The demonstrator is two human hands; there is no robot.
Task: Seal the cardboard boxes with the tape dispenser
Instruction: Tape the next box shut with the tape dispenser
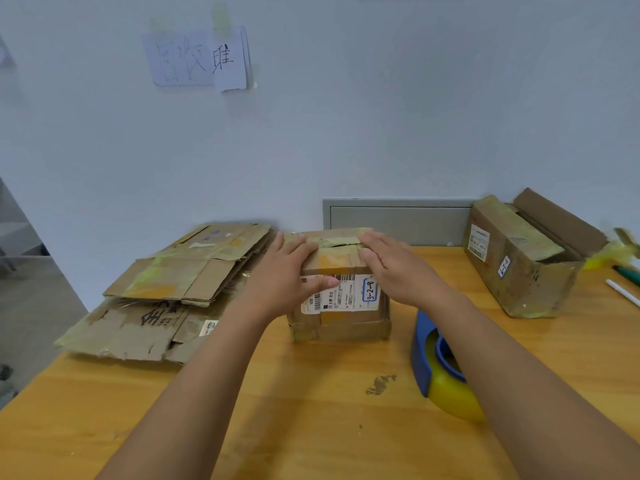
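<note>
My left hand [282, 268] and right hand [391, 263] lie spread, fingers straight, pressing the flaps of the small cardboard box [341, 289] between them. It looks light, stiff, worn. The tape dispenser [443, 365] waits just below my right wrist; I'd grip its blue frame.

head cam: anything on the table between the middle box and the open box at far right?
No objects: the head view shows only bare table between the middle box and the open box. The tape dispenser sits nearer the camera.
</note>
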